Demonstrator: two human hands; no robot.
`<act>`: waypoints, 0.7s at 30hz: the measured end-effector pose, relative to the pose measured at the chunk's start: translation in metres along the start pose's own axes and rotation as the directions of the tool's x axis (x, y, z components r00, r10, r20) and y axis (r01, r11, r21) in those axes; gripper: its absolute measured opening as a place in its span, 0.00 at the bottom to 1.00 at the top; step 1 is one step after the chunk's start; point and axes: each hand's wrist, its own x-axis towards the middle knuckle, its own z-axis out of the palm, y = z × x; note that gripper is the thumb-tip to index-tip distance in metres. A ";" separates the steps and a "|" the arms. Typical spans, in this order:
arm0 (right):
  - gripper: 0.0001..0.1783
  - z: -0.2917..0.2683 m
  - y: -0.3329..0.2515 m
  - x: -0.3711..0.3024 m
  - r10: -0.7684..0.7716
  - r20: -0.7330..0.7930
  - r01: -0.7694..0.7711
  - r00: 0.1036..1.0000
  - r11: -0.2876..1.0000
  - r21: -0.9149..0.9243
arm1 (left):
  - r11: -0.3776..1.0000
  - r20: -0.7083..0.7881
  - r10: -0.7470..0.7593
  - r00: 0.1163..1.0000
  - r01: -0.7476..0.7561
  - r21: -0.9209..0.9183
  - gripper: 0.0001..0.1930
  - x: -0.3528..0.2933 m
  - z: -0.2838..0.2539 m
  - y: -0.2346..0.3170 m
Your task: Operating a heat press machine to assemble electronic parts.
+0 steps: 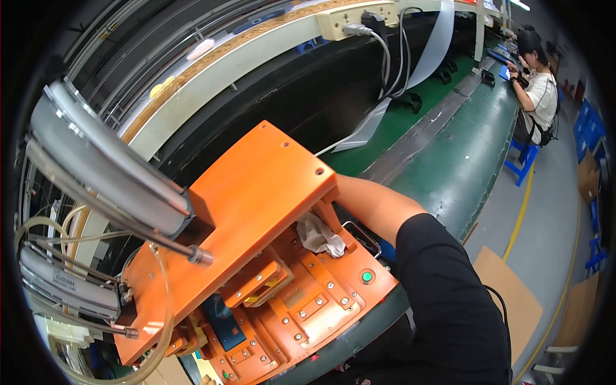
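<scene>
The green worktop (449,167) is carrying an orange press (263,173); the right forearm (378,199) is passing behind it.
The press is looking heavy and rigid, better steadied by its frame than lifted. The dark blue panel (222,323) is lying low inside the press, likely stiff and easily scratched, so its edges are offering the safest hold. The white cloth (319,236), possibly a glove, is sitting crumpled inside the press's right end, probably light, soft and easily pinched by a fold. The right hand is hiding there, so I cannot tell its fingers' state; what may be left fingers (208,380) are barely showing, their grip unclear.
</scene>
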 end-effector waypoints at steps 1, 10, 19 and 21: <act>0.16 0.007 -0.004 0.007 0.003 0.016 -0.003 1.000 1.000 -0.023 | 1.000 0.008 0.005 1.000 -0.005 0.004 0.18 -0.001 0.001 0.000; 0.16 0.022 0.002 0.024 0.020 0.222 0.029 0.975 0.976 -0.215 | 0.998 -0.026 0.014 1.000 -0.012 0.060 0.18 0.003 0.006 0.001; 0.13 -0.056 -0.042 -0.040 0.186 0.186 -0.091 0.965 0.901 -0.425 | 0.985 -0.085 -0.040 0.996 0.053 0.164 0.17 -0.002 0.005 0.015; 0.15 -0.091 -0.044 -0.065 0.197 0.066 -0.133 0.978 0.837 -0.530 | 0.992 -0.061 0.014 0.998 -0.006 0.124 0.17 -0.004 0.003 0.006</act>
